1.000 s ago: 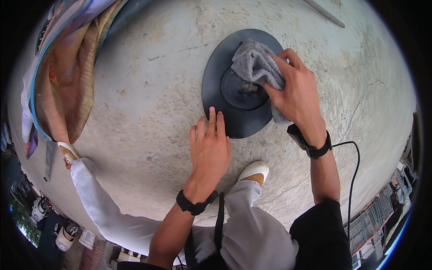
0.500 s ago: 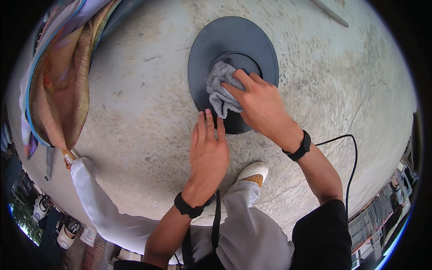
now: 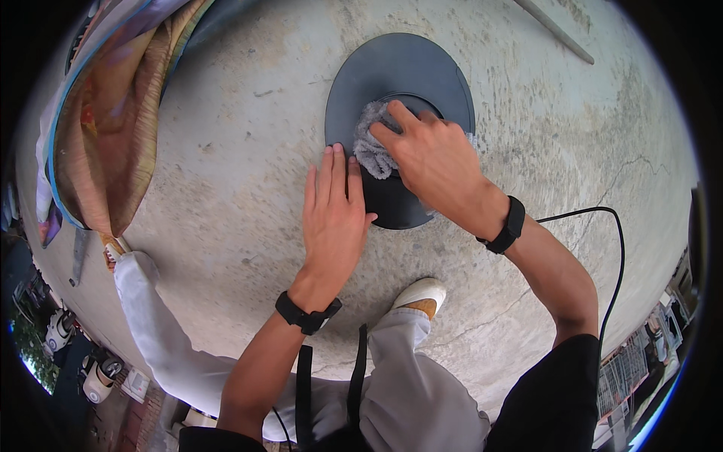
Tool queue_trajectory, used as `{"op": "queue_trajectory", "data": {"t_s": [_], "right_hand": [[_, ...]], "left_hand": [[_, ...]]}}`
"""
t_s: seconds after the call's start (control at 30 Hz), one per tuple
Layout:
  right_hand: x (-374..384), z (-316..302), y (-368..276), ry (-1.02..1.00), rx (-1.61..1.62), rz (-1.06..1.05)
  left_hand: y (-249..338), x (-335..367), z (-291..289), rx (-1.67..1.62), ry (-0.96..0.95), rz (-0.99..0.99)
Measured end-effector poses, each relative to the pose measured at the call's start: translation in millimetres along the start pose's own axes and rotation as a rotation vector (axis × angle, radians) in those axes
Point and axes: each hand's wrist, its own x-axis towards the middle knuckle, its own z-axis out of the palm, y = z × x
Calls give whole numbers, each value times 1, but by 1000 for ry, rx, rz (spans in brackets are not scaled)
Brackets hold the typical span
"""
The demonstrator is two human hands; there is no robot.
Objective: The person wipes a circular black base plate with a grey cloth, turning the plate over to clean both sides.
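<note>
A dark grey, round disc (image 3: 392,64) with a raised ring at its middle lies flat on the concrete. My right hand (image 3: 440,154) presses a bunched grey terry cloth (image 3: 374,143) onto it, just left of the ring. The fingers curl over the cloth, and the palm side is hidden. My left hand (image 3: 334,207) lies flat with fingers stretched, its fingertips on the disc's lower left edge. It holds nothing. Each wrist carries a black band.
Cloth with a blue edge and a brownish inside (image 3: 105,128) hangs at the upper left. A narrow bar (image 3: 557,32) lies on the floor at the upper right. A black cable (image 3: 619,256) loops beside my right arm. My white shoe (image 3: 422,292) stands below the disc.
My left hand has slid up and left along the disc's edge. The right hand has gathered the cloth more tightly, and its hanging lower part no longer shows. The disc appears slightly farther right.
</note>
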Motion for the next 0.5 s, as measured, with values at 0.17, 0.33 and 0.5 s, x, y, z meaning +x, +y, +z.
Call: {"op": "queue_trajectory", "data": {"t_s": [0.17,0.33,0.5], "right_hand": [[-10,3,-2,120,116,255],[-10,13,-10,152,124,203],[-15,1,1,41,140,-106]], "left_hand": [[-8,-6,1,30,-18,1],[-5,-6,3,-4,-5,31],[-4,-8,-2,-1,-66,-8]]}}
